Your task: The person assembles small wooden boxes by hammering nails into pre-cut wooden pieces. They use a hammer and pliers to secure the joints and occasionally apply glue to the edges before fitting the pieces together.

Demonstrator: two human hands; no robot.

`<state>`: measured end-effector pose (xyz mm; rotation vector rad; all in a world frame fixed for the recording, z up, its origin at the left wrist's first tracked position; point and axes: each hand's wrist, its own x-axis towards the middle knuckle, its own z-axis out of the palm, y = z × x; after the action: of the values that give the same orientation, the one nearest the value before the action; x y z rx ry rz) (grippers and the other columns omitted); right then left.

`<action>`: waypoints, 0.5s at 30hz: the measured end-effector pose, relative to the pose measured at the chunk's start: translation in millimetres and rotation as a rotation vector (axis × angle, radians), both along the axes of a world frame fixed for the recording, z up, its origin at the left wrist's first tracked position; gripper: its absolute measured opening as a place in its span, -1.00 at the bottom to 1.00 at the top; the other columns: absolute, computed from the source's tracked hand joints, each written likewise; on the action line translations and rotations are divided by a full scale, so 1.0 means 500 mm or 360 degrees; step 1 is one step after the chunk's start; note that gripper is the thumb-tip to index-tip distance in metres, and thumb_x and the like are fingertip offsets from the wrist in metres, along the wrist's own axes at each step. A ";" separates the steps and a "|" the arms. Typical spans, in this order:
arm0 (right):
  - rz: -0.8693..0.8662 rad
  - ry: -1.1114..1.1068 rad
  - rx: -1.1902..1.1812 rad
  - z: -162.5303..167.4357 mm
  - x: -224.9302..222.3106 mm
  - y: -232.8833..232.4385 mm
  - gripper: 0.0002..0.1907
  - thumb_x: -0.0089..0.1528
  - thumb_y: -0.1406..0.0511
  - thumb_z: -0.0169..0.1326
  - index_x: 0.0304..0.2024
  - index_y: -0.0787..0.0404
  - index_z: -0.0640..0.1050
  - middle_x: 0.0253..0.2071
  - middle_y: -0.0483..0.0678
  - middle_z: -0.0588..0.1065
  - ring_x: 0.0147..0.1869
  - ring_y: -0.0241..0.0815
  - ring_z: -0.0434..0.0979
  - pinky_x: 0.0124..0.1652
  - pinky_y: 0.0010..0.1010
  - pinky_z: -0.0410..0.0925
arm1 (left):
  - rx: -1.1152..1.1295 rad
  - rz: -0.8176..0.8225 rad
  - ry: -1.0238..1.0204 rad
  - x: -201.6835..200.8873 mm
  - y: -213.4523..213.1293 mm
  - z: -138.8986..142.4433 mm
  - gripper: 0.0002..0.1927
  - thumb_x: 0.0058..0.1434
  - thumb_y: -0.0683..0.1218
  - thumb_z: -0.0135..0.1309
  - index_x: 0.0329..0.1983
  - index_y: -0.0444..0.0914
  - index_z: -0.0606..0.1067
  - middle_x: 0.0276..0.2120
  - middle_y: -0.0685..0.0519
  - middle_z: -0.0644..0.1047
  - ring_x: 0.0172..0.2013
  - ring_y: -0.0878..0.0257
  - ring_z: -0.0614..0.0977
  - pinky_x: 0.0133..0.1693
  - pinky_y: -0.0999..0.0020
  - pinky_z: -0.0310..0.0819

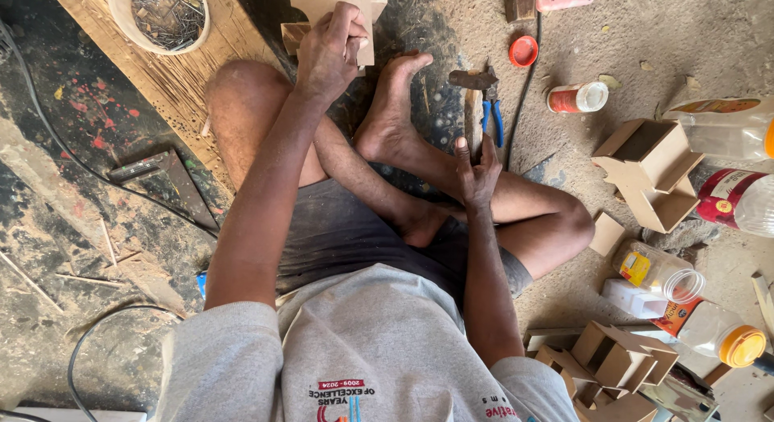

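We've got the left hand point(329, 53) clamped on a flat tan cut-out wooden piece point(334, 19) at the far side by the foot, while the right hand point(477, 170) wraps the wooden handle of a hammer point(472, 99) near the blue-handled pliers point(493, 114). That piece looks thin, light and stiff, probably snappable, so we'd grip its edges. 1 round bowl of nails point(165, 15) sits far left, and small brown open boxes point(649, 170) crowd the right.

The left hand point(330, 51) is gripping a flat, pale brown cut wooden piece point(339, 15), while the right hand point(477, 174) is holding a wooden-handled hammer point(472, 99) beside blue-handled pliers point(493, 116).
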<state>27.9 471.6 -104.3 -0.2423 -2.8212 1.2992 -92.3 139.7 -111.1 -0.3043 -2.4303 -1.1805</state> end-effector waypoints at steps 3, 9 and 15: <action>0.0013 0.0019 0.0030 -0.001 0.001 0.005 -0.35 0.32 -0.10 0.16 0.13 0.33 0.53 -0.39 -0.02 0.51 -0.33 -0.24 0.49 -0.34 -0.28 0.37 | -0.0046 -0.0016 0.0033 -0.003 0.006 -0.005 -0.64 0.28 -0.36 0.21 -0.06 -0.22 0.30 -0.34 0.07 0.64 -0.18 0.19 0.73 -0.21 0.37 0.71; 0.0368 0.0392 0.0110 0.041 -0.007 -0.020 -0.34 0.48 0.03 0.07 0.43 0.36 0.32 0.24 0.29 0.49 0.21 0.11 0.58 0.13 -0.04 0.46 | -0.0066 -0.0041 0.0072 0.001 0.007 0.010 -0.62 0.26 -0.34 0.22 -0.07 -0.25 0.27 -0.33 0.05 0.64 -0.19 0.15 0.73 -0.19 0.33 0.71; 0.0517 0.0352 0.0200 0.100 -0.059 -0.100 -0.36 0.45 0.17 0.05 0.47 0.33 0.22 0.34 0.28 0.43 0.24 0.16 0.61 0.08 -0.19 0.56 | 0.0040 -0.0062 0.0061 0.003 0.003 0.038 -0.62 0.25 -0.36 0.22 -0.07 -0.25 0.27 -0.34 0.04 0.63 -0.21 0.11 0.73 -0.22 0.29 0.69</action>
<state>-1.3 421.7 -54.3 0.3548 -2.8128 1.1031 -90.7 141.0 -92.3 -0.3648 -2.3850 -1.2094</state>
